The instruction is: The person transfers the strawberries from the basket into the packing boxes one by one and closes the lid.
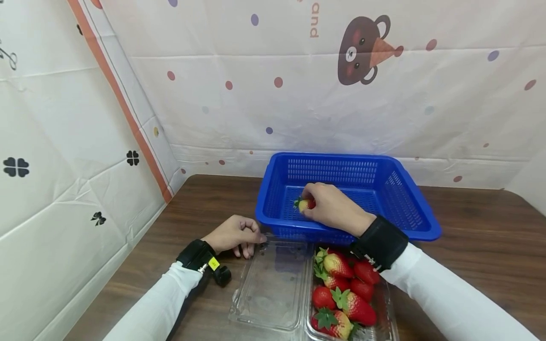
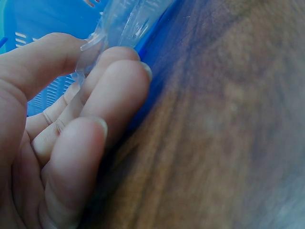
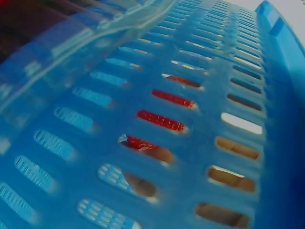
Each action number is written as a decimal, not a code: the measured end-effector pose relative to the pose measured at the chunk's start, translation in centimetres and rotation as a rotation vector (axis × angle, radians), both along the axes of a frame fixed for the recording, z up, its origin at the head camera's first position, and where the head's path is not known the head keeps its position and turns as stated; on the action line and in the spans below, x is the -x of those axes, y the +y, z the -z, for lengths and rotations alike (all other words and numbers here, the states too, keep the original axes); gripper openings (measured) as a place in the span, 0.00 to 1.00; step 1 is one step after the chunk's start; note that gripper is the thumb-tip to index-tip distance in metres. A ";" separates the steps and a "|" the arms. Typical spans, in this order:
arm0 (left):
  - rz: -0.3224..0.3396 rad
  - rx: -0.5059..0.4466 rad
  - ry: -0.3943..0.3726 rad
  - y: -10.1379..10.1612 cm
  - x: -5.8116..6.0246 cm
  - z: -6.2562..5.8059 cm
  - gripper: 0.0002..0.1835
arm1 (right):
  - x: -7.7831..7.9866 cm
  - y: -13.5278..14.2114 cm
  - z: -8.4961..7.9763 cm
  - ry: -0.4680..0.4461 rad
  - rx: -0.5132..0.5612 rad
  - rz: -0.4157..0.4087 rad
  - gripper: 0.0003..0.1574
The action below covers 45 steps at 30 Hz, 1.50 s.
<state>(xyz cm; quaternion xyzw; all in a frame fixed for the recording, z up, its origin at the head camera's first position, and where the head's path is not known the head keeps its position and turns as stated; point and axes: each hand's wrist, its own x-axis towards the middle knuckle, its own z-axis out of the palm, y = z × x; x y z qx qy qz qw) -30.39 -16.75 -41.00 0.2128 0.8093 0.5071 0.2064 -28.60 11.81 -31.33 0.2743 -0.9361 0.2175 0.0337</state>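
In the head view my right hand (image 1: 334,208) holds a strawberry (image 1: 304,205), red and pale with a green cap, inside the blue slotted basket (image 1: 273,221). Through the basket's wall slots, the right wrist view shows red strawberry skin (image 3: 160,121) and parts of fingers. My left hand (image 1: 233,235) pinches the far left corner of a clear plastic lid (image 1: 273,289), its thumb and fingers on either side of the edge in the left wrist view. Joined to the lid, a clear punnet (image 1: 389,312) holds several strawberries (image 1: 357,308) below my right forearm.
The basket stands at the back of a brown wooden table (image 1: 473,265), with the punnet and lid in front of it. A patterned white cloth (image 1: 239,109) hangs behind and on the left.
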 end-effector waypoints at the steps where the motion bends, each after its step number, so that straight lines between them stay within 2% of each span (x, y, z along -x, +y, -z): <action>1: -0.001 -0.001 0.000 0.0 0.0 0.0 0.17 | -0.1 0.1 0.0 -0.001 0.008 0.005 0.18; 7: 0.002 -0.004 -0.007 0.0 0.0 0.0 0.17 | -0.6 0.3 0.0 -0.012 0.037 0.035 0.19; 25: 0.008 0.000 -0.016 0.0 -0.1 -0.2 0.17 | -1.0 1.7 0.2 0.044 0.094 0.065 0.17; 45: -0.004 0.003 -0.011 0.1 -0.2 -0.4 0.17 | -1.6 3.0 -1.0 0.062 0.104 0.083 0.18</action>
